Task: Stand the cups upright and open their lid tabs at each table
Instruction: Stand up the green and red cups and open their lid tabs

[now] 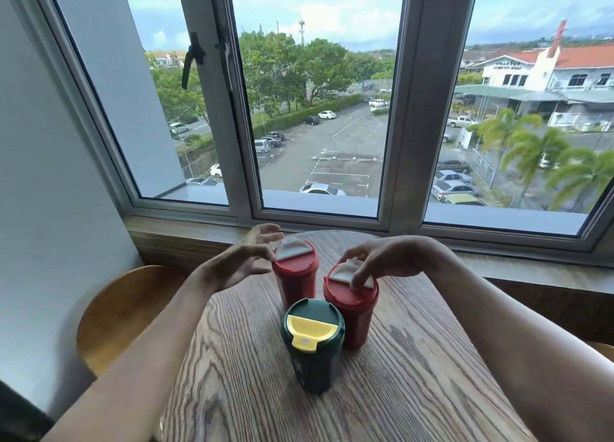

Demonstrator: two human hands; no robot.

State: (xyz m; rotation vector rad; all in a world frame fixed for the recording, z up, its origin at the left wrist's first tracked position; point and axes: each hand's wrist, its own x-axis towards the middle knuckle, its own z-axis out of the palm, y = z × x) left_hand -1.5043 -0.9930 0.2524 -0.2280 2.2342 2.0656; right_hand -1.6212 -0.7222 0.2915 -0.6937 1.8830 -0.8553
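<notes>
Bright daylight through the window (319,109); wide-angle bowing at edges, left hand (242,259) motion-blurred.

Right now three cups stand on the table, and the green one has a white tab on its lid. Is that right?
Not quite. The head view shows a yellow tab, not a white one. So: three cups stand on the table, and the green cup has a yellow tab on its lid.

Bare forearms (149,335), bare left hand (244,259) (blurred) and right hand (382,259)
</notes>
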